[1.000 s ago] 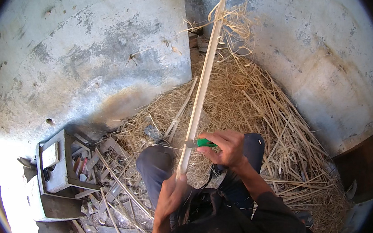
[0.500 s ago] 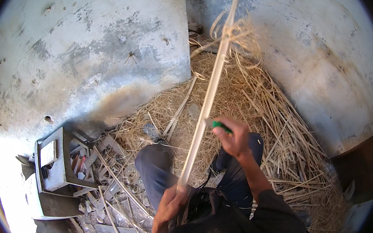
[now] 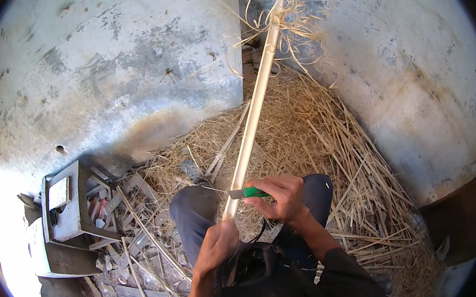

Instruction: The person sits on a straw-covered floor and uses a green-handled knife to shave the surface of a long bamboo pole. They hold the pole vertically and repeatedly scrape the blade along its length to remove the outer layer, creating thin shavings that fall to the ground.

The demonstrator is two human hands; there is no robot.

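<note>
A long, pale split bamboo strip (image 3: 258, 94) runs from my lap up past the top of the view. Its near end is gripped by my left hand (image 3: 218, 244), fingers wrapped round it. In my right hand (image 3: 280, 197) is a knife (image 3: 252, 192) with a green handle and a short, wide blade. The blade lies across the strip, just above my left hand. Thin curled shavings (image 3: 294, 26) cling in a tangle to the strip's far part.
Straw-like shavings (image 3: 285, 130) cover the floor ahead, with a heap of cut strips (image 3: 370, 188) along the right wall. At the left, a battered box-like frame (image 3: 77, 202) stands among scraps. Peeling walls (image 3: 145, 44) meet in the far corner.
My right hand has drawn the knife down the strip toward my left hand. The strip's far end has swung a little left, and the curled shavings have moved with it.
</note>
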